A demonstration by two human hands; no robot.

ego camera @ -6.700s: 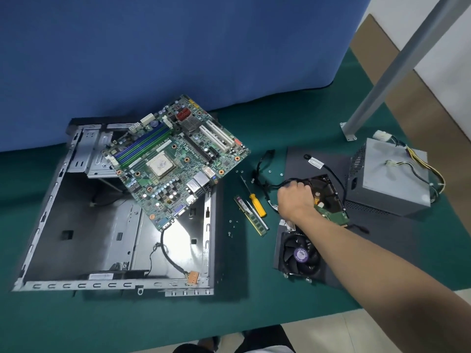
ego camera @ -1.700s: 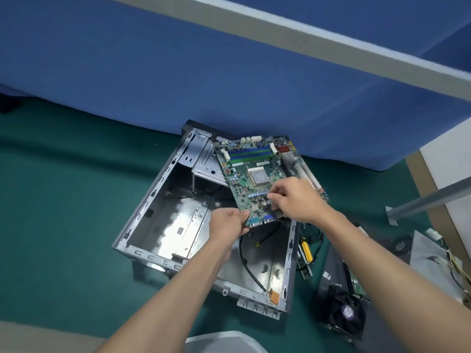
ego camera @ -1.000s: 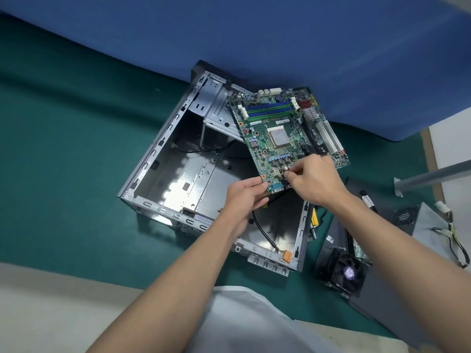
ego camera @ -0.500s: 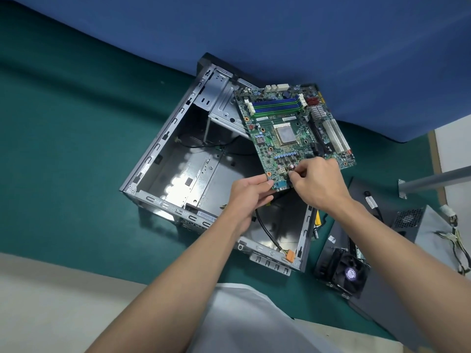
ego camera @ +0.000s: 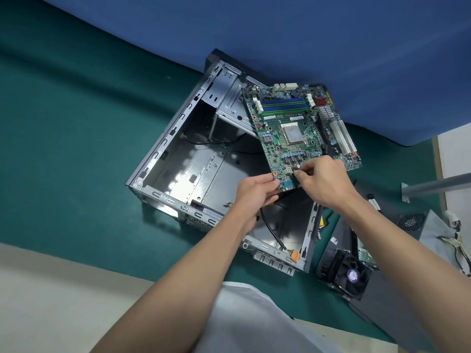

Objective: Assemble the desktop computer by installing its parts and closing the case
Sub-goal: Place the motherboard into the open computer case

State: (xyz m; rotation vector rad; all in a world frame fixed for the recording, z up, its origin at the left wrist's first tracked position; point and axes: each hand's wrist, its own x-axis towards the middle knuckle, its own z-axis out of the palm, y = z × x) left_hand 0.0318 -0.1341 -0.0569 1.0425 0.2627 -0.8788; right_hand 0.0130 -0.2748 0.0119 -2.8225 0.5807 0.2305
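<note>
The open grey computer case lies on its side on the green table. A green motherboard with blue memory slots and a silver processor is held tilted above the case's right half. My left hand pinches the board's near left corner. My right hand grips the near edge beside it, fingers on the board's top face. A black cable with an orange plug lies on the case floor below my hands.
A black cooler fan sits to the right of the case on a dark side panel. The grey power supply with loose wires is at the far right. A yellow-handled screwdriver lies beside the case. A blue screen stands behind.
My right hand left the parts on the right; both hands took the motherboard's near edge. Over the last second the board stays held above the case and the view shifts slightly.
</note>
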